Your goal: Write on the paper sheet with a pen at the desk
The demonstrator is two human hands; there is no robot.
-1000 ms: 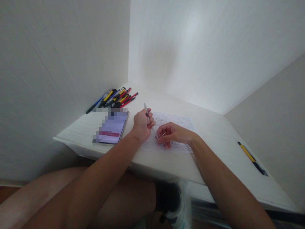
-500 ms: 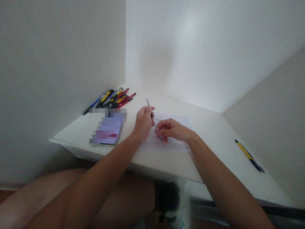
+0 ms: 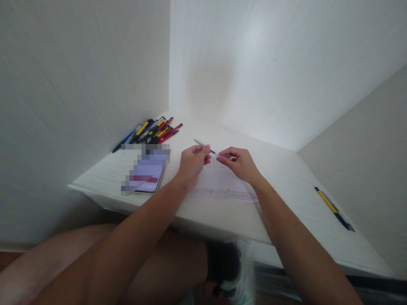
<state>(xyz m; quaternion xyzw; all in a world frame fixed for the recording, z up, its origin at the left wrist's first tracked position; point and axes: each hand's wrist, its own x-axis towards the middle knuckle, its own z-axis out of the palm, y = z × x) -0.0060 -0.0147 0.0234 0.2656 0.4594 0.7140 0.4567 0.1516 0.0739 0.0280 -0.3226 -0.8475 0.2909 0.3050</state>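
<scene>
A slim grey pen [image 3: 199, 142] with a dark section is held over the sheet, its far end pointing up and left. My left hand [image 3: 191, 166] is closed around its middle, thumb on top. Close by on the right, my right hand [image 3: 241, 163] pinches the pen's other end between thumb and fingertips, which partly hide that end. Beneath both hands lies a white paper sheet [image 3: 219, 180] covered at its top and bottom with small dark and reddish marks, too blurred to read.
Several black, yellow, red and blue pens [image 3: 152, 130] are heaped by the left wall. In front of them lies a phone [image 3: 148, 173], partly pixelated. Two pens [image 3: 332, 205], one yellow and black, lie at the right. White walls enclose the white desk [image 3: 286, 182].
The pen has swung from steep to flatter, its right end rising. My right hand has moved up and slightly right with that end, uncovering more of the sheet's lower part.
</scene>
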